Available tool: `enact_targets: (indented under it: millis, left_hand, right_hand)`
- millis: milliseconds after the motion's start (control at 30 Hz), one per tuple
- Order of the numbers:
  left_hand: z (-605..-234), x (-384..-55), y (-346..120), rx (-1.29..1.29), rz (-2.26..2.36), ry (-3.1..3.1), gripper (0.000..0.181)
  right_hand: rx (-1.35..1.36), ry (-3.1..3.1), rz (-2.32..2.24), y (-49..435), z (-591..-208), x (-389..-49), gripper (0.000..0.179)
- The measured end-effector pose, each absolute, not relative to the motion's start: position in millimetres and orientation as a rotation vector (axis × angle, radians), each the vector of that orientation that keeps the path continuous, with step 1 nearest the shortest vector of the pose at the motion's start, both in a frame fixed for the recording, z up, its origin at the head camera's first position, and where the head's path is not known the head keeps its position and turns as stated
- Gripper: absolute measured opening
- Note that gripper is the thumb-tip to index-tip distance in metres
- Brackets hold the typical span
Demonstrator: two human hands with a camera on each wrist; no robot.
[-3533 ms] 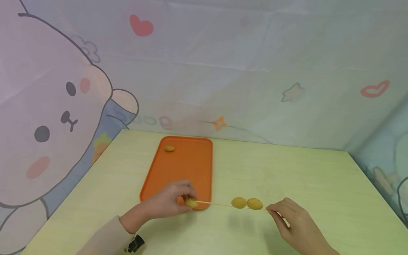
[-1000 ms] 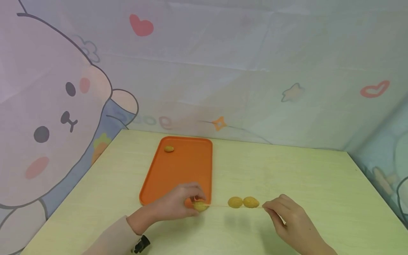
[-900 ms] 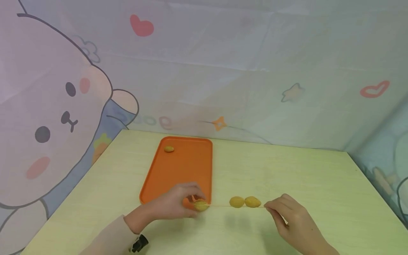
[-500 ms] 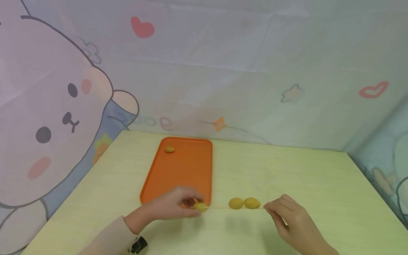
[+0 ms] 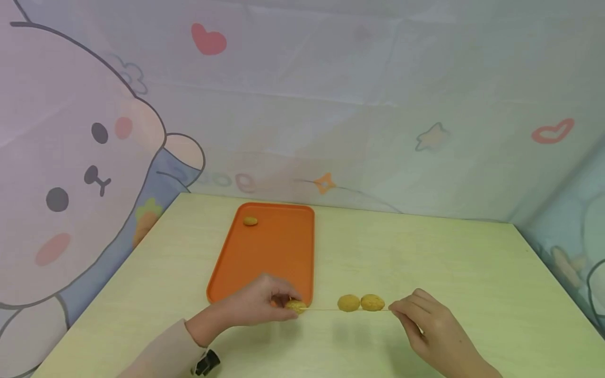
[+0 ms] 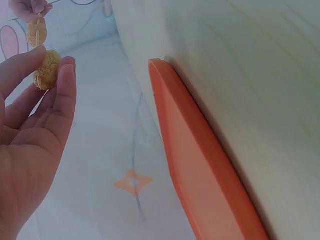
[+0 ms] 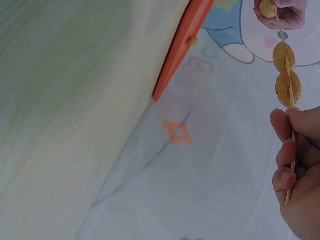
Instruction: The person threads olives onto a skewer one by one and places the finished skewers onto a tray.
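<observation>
My left hand (image 5: 250, 304) pinches a golden-brown, rough-skinned oval ball (image 5: 296, 306) between thumb and fingers, above the near right corner of an orange tray (image 5: 276, 257). A thin wooden skewer (image 5: 321, 309) runs level from that ball to my right hand (image 5: 437, 328), which grips its other end. Two similar balls (image 5: 348, 303) sit side by side on the skewer, just short of the right fingertips. In the right wrist view, the skewer's tail (image 7: 289, 195) lies along the palm under curled fingers. The left wrist view shows the held ball (image 6: 47, 70) at the fingertips.
One more golden-brown ball (image 5: 250, 221) lies in the tray's far left corner. The pale wooden table (image 5: 425, 257) stretches right of the tray. Behind it hangs a printed cloth backdrop (image 5: 331, 105). A black device (image 5: 206, 362) is by the left wrist.
Since the earliest frame, my left hand has moved right with its ball, closer to the two skewered balls. My right hand has shifted slightly left. Over the last second both have barely moved.
</observation>
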State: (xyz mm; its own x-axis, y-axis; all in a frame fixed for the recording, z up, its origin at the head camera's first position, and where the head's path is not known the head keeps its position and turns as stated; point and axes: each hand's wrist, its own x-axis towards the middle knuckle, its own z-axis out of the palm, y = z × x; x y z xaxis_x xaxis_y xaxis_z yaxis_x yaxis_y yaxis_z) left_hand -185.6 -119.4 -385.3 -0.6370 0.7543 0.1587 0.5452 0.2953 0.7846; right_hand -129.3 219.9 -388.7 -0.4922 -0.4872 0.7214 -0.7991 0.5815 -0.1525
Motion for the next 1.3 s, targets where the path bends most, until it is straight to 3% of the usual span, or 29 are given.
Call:
enact_targets:
  millis: [1300]
  left_hand:
    - [-380.4, -181.6, -103.6, 1.393, 1.11, 2.578, 0.014]
  right_hand:
    - [1.021, -2.143, 0.68, 210.0, -399.5, -135.4, 0.042]
